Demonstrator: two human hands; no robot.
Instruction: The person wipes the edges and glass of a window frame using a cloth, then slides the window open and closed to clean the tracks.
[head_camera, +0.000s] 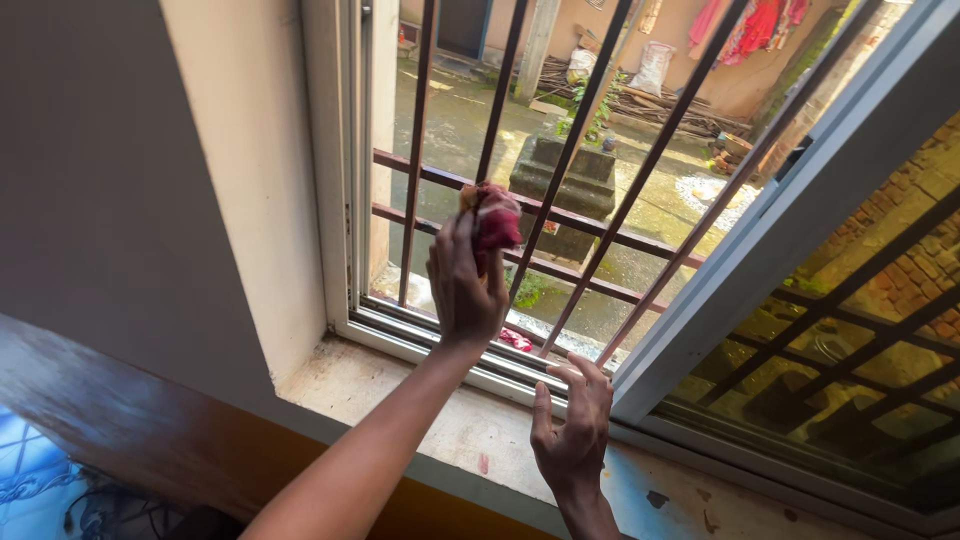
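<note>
My left hand (465, 285) is raised to the brown window bars (560, 170) and is closed around a bunched red cloth (495, 218), which presses against an upright bar just above the upper crossbar. My right hand (573, 425) rests lower down with its fingers spread. Its fingertips touch the white window track (420, 345) beside the edge of the sliding glass pane (800, 200). It holds nothing. A small red scrap (516, 340) lies outside just beyond the track.
The stained sill (400, 400) runs below the window, with a dark wooden ledge (120, 410) at lower left. The sliding pane covers the right half. Outside are a wet courtyard, a stone plant stand (565, 180), stacked wood and hanging clothes.
</note>
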